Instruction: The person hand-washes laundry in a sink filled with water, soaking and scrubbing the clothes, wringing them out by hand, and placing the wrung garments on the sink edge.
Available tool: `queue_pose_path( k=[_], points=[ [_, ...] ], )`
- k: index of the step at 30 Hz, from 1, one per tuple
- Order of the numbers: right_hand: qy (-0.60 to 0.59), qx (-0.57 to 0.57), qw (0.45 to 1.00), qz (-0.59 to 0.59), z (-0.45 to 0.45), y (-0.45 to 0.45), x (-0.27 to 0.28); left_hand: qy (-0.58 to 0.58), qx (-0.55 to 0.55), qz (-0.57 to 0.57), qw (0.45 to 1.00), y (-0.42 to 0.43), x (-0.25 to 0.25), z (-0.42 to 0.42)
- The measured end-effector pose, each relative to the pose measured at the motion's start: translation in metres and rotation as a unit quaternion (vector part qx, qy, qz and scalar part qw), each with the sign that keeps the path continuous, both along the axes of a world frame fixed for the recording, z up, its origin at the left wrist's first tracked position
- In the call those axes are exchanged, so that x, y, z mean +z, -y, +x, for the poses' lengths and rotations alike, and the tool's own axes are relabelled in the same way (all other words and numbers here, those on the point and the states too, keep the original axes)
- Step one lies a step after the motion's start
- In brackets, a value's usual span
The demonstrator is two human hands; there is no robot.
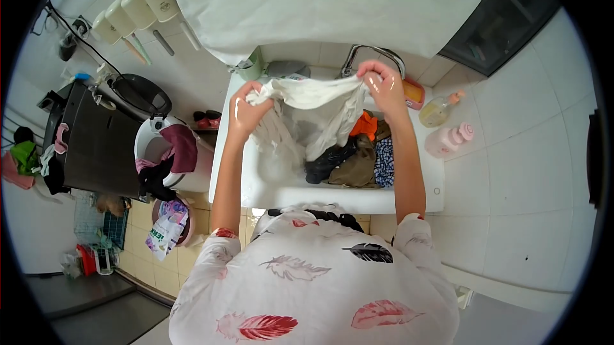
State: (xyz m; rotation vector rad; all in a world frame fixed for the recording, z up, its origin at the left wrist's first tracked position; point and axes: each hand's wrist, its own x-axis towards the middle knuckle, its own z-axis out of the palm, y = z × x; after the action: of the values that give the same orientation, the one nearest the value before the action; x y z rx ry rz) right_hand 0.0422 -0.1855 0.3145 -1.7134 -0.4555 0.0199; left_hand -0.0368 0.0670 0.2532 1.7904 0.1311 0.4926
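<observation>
A wet white garment (pixel 313 94) hangs stretched between my two hands above the white sink (pixel 256 199). My left hand (pixel 248 109) is closed on its left end, and my right hand (pixel 382 88) pinches its right end near the faucet (pixel 377 51). The garment's lower part droops into the basin on the left. Beneath it and to the right lie a dark cloth (pixel 327 163), an olive-brown cloth (pixel 355 164), an orange cloth (pixel 364 125) and a blue patterned cloth (pixel 384 163). Both hands look wet.
Right of the sink stand an orange soap box (pixel 414 94), a pump bottle (pixel 436 111) and a pink bottle (pixel 450 140). To the left are a white bin (pixel 203 164) draped with clothes, a dark appliance (pixel 102 137) and a detergent bag (pixel 167 228). A white cloth (pixel 332 6) hangs ahead.
</observation>
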Motion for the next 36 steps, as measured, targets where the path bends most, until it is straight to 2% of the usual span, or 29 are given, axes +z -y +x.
queue_pose_path(
  k=[1,5,7,11,16,20,24,25,26,28,29,30,32,33,35,36],
  points=[
    [0.05,0.007,0.999,0.016,-0.001,-0.003,0.011,0.005,-0.009,-0.019,1.0,0.0,0.011,-0.001],
    [0.084,-0.006,0.994,0.068,-0.004,-0.012,0.05,0.064,0.001,-0.041,0.997,0.008,0.051,-0.007],
    [0.138,0.046,0.973,0.178,-0.005,-0.014,0.064,0.099,0.005,-0.043,0.994,0.013,0.059,-0.009],
    [0.114,0.059,0.968,0.216,-0.017,-0.018,0.073,0.153,-0.014,-0.028,0.988,0.02,0.067,-0.013],
    [0.119,0.111,0.979,0.126,-0.009,-0.018,0.017,0.117,-0.039,-0.013,0.992,0.03,0.037,-0.017],
    [0.069,0.138,0.982,0.112,-0.008,-0.021,-0.055,0.014,-0.043,-0.012,0.999,0.035,-0.014,-0.014],
    [-0.123,0.117,0.985,0.007,-0.011,-0.023,-0.13,-0.07,-0.011,-0.002,0.997,0.036,-0.086,-0.003],
    [-0.063,0.094,0.993,-0.043,-0.008,-0.026,-0.154,-0.112,-0.001,-0.003,0.994,0.038,-0.097,-0.003],
    [-0.024,0.071,0.996,-0.045,-0.01,-0.03,-0.17,-0.114,-0.002,-0.003,0.993,0.039,-0.115,-0.001],
    [0.116,0.044,0.986,-0.113,-0.011,-0.036,-0.203,-0.074,0.067,0.115,0.988,0.04,-0.141,0.003],
    [0.082,0.045,0.985,-0.144,-0.014,-0.039,-0.216,-0.078,0.061,0.217,0.971,0.039,-0.147,0.002],
    [0.12,0.045,0.97,-0.208,-0.018,-0.041,-0.228,-0.082,0.061,0.216,0.971,0.04,-0.152,0.002],
    [0.112,0.018,0.949,-0.294,-0.031,-0.049,-0.233,-0.151,0.077,0.311,0.935,0.049,-0.168,0.003],
    [0.109,0.019,0.949,-0.294,-0.036,-0.053,-0.239,-0.154,0.077,0.31,0.935,0.053,-0.178,0.002],
    [0.181,-0.028,0.895,-0.407,-0.043,-0.059,-0.26,-0.092,0.074,0.394,0.912,0.062,-0.199,0.002],
    [0.179,-0.025,0.895,-0.407,-0.043,-0.061,-0.267,-0.095,0.073,0.393,0.911,0.065,-0.205,0.002]
  ],
)
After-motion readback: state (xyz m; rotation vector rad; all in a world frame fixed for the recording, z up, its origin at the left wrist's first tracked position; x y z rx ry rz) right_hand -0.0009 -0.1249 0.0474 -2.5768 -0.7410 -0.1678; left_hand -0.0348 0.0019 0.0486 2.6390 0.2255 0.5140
